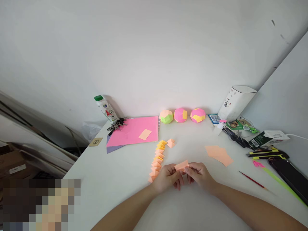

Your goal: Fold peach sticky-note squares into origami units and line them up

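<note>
A small folded piece of orange paper (pixel 182 165) is pinched between my two hands above the front middle of the table. My left hand (pixel 169 176) grips its left end, and my right hand (pixel 201 175) holds its right end. Beside my left hand runs a row of folded paper units (pixel 157 158) in orange and yellow, reaching away from me. One separate orange folded unit (pixel 171 143) sits just right of the row's far end. To the right of my hands lie flat orange paper sheets (pixel 218 154).
Three paper balls (pixel 180 115) stand against the wall. A pink sheet (pixel 134 130) bears keys (pixel 116 125) and an orange square (pixel 145 134), near a white bottle (pixel 106 109). On the right are a paintbrush (pixel 253 180), a yellow-black cutter (pixel 268 153), scissors (pixel 238 138) and a white box-like container (pixel 237 101).
</note>
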Demonstrator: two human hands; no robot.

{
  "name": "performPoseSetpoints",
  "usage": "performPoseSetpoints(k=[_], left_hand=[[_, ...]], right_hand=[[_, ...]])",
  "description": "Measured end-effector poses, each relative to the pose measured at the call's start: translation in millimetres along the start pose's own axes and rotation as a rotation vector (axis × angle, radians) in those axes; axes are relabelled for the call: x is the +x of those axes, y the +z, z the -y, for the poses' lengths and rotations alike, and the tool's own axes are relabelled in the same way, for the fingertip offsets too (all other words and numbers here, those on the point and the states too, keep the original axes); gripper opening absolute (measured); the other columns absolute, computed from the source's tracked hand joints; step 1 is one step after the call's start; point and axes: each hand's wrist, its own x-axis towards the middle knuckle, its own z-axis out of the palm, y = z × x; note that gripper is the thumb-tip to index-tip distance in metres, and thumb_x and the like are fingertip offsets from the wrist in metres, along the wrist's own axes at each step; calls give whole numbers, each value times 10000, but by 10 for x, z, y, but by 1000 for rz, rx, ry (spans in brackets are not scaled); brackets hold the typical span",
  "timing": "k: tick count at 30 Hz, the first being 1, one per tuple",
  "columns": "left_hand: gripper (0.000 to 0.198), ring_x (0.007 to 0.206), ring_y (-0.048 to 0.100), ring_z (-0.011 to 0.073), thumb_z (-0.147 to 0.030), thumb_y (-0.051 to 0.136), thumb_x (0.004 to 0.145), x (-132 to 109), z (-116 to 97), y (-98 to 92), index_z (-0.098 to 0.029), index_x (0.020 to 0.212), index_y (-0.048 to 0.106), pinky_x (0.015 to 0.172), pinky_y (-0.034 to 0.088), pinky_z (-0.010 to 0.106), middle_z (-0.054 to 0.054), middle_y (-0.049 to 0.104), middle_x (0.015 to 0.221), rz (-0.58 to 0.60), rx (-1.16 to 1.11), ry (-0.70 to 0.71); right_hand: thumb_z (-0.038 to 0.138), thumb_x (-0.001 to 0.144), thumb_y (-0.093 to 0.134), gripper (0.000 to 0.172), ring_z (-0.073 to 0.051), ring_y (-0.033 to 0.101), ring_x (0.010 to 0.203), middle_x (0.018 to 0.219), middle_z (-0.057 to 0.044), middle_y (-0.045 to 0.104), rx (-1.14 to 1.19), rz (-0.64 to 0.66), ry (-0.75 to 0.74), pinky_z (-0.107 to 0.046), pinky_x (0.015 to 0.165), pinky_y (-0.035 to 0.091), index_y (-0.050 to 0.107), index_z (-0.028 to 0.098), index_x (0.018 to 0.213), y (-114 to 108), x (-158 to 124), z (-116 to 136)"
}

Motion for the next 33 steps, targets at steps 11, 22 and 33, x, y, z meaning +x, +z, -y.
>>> performPoseSetpoints(k=[11, 22, 33], left_hand=[[443, 393, 552, 103, -577, 556, 779, 8, 8, -15, -134, 799, 555, 402, 420, 203, 0, 617, 527, -3, -12, -8], [440, 433, 550, 102, -565, 530, 805, -19, -45, 20, -130, 776, 588, 454, 434, 224, 15, 621, 577, -19, -25, 36], [435, 433, 515, 90, -566, 577, 771, -14, -32, 17, -132, 796, 559, 450, 418, 223, -5, 583, 573, -13, 18, 10]], right_hand=[[464, 893, 493, 402, -124, 496, 471, 497, 10, 527, -7, 4, 2, -243, 468, 417, 607, 148, 673, -3, -9, -4], [462, 886, 502, 382, -122, 496, 481, 531, 5, 542, 27, 30, -23, -240, 470, 424, 617, 155, 690, -6, -11, 35], [458, 880, 512, 376, -119, 502, 486, 533, 7, 555, 17, 32, -7, -233, 476, 424, 600, 157, 673, 14, -7, 107]])
